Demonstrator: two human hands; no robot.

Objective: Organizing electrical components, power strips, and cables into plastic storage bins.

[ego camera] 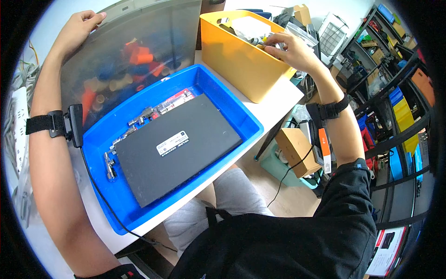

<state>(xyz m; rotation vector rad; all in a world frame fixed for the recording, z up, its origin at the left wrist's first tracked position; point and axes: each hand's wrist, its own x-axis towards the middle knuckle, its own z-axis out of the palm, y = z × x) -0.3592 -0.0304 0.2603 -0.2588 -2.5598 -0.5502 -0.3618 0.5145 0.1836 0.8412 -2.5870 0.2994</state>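
Observation:
My left hand (79, 30) rests at the top rim of a translucent plastic bin (170, 31), fingers curled; its grip is unclear. Orange, blue and cream pieces (141, 57) show hazily through the bin's wall. Over the yellow plastic bin (237, 62), my right hand (291, 48) has its fingers among the contents just inside the rim. Whether they pinch something is hidden. Before me, a blue plastic tray (228, 101) holds a flat black TP-Link device (184, 153) with a white label. Metal pipe fittings (110, 165) and a bagged red-and-white package (174, 101) lie beside it.
The tray stands on a white table (278, 94). Below, at the right, a mint-green tub (282, 171) holds a cardboard box (298, 151). A black cable (104, 200) trails from my left wrist strap across the tray. Loaded shelves (397, 87) stand farther right.

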